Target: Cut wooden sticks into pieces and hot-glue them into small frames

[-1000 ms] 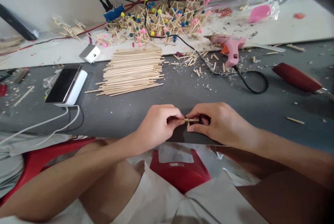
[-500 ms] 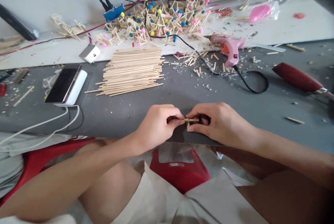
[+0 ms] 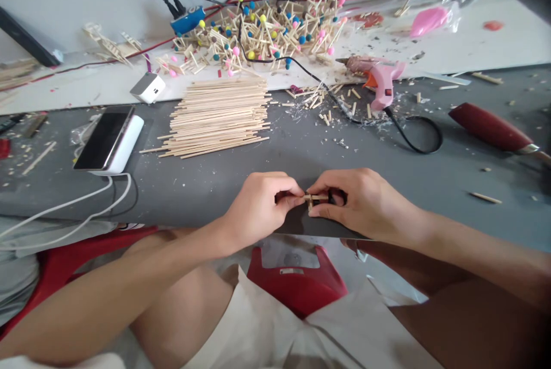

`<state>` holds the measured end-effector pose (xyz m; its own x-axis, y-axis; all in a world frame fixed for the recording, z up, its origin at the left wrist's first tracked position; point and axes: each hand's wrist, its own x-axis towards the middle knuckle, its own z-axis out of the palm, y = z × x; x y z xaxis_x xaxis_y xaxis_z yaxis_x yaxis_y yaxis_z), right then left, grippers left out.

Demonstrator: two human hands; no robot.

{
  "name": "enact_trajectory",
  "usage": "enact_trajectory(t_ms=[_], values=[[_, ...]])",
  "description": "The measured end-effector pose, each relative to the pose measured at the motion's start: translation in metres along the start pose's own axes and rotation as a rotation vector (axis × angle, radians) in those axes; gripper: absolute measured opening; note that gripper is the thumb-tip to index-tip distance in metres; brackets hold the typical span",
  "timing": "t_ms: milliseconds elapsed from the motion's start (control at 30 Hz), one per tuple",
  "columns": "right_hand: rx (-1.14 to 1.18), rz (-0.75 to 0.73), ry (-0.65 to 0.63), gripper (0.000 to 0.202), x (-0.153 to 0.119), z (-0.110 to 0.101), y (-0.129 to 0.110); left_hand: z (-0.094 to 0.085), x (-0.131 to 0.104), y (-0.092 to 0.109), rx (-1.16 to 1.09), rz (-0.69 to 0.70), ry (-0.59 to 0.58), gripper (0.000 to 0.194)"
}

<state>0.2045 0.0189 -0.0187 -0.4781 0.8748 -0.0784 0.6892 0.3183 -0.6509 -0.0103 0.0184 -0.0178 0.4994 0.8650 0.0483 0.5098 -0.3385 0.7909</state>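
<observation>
Near the front edge of the grey table, my left hand [image 3: 267, 202] pinches the left end of a small assembly of short wooden sticks [image 3: 310, 199]. My right hand [image 3: 361, 199] is closed round the same assembly from the right, thumb and forefinger on either side of it. A small black piece [image 3: 331, 195] shows inside the right grip; its kind is mostly hidden by the fingers. Beyond my hands lies a neat pile of long thin wooden sticks [image 3: 219, 116].
A heap of stick figures with coloured balls [image 3: 267, 30] lies at the back. A pink glue gun [image 3: 381, 82] with a black cord rests right of centre. A red-handled tool [image 3: 491, 128] lies at right, a phone [image 3: 105, 136] on a white block at left. Stick offcuts are scattered about.
</observation>
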Motion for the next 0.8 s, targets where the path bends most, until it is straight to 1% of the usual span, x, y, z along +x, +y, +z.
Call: enact_trajectory(t_ms=[167, 800], values=[[-0.004, 0.020, -0.014, 0.012, 0.0003, -0.0010, -0.0010, -0.0003, -0.0003, 0.0009, -0.005, -0.005, -0.002, 0.010], [-0.015, 0.025, -0.017, 0.012, 0.0015, -0.0003, -0.0013, 0.0000, -0.0002, 0.0006, 0.001, -0.007, 0.000, 0.010]])
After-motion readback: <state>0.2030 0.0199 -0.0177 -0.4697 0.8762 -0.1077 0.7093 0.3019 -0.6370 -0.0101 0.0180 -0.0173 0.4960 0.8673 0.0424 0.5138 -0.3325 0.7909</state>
